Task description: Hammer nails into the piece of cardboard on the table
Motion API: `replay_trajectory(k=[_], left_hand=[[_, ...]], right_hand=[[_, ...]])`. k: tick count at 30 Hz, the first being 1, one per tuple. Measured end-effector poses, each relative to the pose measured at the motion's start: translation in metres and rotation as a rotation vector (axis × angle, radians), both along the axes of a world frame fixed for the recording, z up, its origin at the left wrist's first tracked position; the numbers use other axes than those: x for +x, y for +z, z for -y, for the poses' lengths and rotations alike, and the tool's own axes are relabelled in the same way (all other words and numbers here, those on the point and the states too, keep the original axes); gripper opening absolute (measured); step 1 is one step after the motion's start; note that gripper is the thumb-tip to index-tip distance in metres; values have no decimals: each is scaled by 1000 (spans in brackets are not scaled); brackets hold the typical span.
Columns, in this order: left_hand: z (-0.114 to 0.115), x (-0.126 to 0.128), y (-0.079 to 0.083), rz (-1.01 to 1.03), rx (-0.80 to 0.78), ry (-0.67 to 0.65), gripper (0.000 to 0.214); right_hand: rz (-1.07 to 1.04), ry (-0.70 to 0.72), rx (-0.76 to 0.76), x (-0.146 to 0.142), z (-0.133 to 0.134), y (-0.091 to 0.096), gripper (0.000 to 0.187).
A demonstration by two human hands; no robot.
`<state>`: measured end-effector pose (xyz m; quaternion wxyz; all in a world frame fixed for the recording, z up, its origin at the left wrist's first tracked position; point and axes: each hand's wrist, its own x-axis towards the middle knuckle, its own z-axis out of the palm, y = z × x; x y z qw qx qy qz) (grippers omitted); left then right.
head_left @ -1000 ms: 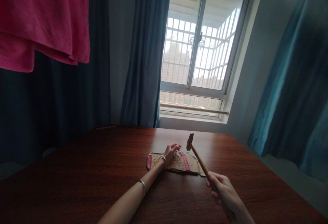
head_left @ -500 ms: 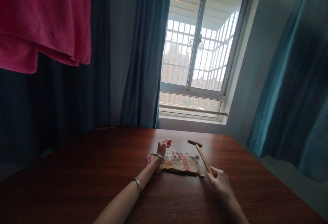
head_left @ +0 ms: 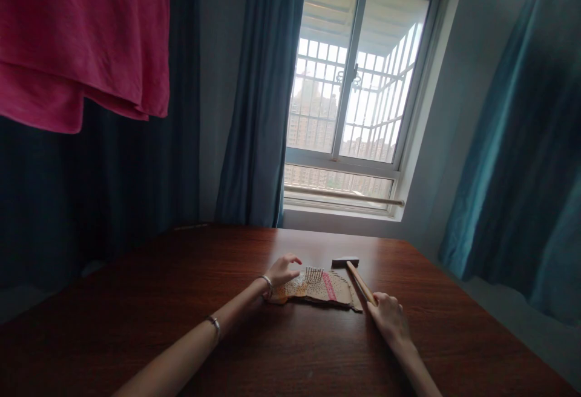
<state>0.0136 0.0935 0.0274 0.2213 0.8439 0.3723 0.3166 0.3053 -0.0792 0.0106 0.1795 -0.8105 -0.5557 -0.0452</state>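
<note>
My right hand is wrapped round the wooden handle of a hammer. The hammer's dark head lies low at the table, just beyond the right end of a worn board. This board is flat and beige with a pink stripe, ragged edges and many small dark holes or dots. Several thin nails stand upright in a cluster on it. My left hand hovers over or rests on the board's left end, fingers apart, left of the nails; no object shows in it. Two bracelets circle my left arm.
The board lies on a reddish-brown wooden table. Behind it are a window and a blue curtain, with another curtain at the right. A pink cloth hangs at upper left.
My left hand has moved left and down, its fingers now spread towards the nails. The hammer's head has dropped slightly, still in my right hand.
</note>
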Motion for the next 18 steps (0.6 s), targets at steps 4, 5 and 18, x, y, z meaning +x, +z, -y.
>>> replay_trajectory(k=[4, 5, 18], left_hand=[[0, -7, 1, -93, -2, -173, 52], [-1, -8, 0, -113, -22, -188, 60], [-3, -5, -20, -332, 8, -173, 73]], right_hand=[[57, -25, -39, 1, -2, -4, 26], [76, -30, -40, 1, -2, -6, 26], [149, 87, 67, -3, 0, -22, 23]])
